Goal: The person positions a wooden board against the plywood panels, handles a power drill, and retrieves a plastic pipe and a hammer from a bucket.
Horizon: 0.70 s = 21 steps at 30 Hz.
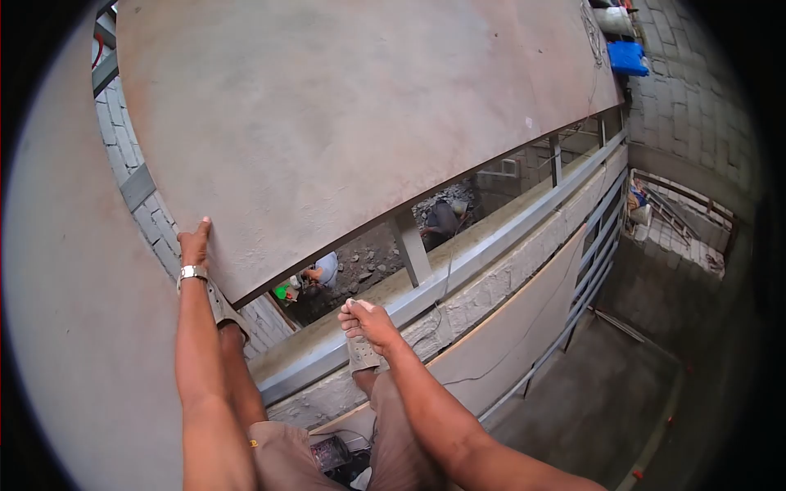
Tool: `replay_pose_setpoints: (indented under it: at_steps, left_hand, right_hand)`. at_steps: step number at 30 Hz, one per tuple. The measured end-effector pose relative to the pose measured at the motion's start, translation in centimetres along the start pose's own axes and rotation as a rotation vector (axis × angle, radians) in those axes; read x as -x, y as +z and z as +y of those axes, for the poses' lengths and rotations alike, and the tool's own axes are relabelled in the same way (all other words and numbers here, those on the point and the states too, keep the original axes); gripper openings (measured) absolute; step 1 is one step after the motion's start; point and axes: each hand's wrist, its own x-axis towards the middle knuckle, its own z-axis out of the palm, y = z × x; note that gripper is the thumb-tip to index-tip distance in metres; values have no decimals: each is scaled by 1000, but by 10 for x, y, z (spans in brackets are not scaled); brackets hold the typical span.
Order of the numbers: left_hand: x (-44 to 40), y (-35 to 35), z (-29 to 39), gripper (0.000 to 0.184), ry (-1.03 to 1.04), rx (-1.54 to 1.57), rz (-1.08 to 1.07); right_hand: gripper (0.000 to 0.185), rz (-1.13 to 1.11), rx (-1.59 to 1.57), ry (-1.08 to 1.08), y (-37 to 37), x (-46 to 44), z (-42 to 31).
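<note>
My left hand (pixel 195 248), with a watch at the wrist, is at the left edge of a large grey-brown board (pixel 344 106); its thumb or a finger lies on the board's top near the lower corner, and the fingers are apart. My right hand (pixel 368 322) is closed with curled fingers above my shoe (pixel 361 353), close to a long metal beam (pixel 475 260). Whether anything small is inside it is hidden. The board rests over metal cross-pieces (pixel 408 245).
Through the gap below, a person in dark clothes (pixel 442 219) and another in light clothes (pixel 327 268) are down among rubble (pixel 360 266). A second board (pixel 74 286) is at left. Metal rails (pixel 594 254) and a drop to a lower floor (pixel 606 393) lie right.
</note>
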Motion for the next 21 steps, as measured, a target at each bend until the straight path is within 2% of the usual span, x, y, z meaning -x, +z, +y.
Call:
replay_pose_setpoints:
  at_steps: [3,8,11,13,14,15,16,17,18,19,21]
  left_hand:
    - [-10,-5,-1,111,-127,-7,-117]
    - [-2,-15,24,112,-112,-543,-35]
    - [60,-35,60,105,232,-629,60]
    - [105,-74,63,97,418,-585,-25]
    - [133,-109,69,95,488,-618,-47]
    - [165,-147,77,92,557,-649,-64]
    - [210,-190,95,87,483,-631,-12]
    - [247,-238,112,85,489,-627,37]
    - [285,-286,126,83,486,-656,135]
    - [317,-337,127,83,495,-761,256]
    - [381,-429,130,86,570,-964,624]
  right_hand:
    - [29,-31,62,-78,0,3,-18]
    - [25,84,135,-108,-28,37,-30]
    - [21,148,289,-172,-84,84,-17]
    - [21,255,463,-204,-138,122,12]
    - [24,330,449,-144,-147,156,9]
    - [25,336,817,-309,-175,181,19]
    - [25,323,1095,-534,-220,193,52]
    - [25,293,1307,-600,-242,220,56]
    - [27,317,1113,-506,-278,231,87]
    - [12,324,973,-384,-308,243,111]
    - [20,457,484,-23,-299,301,90]
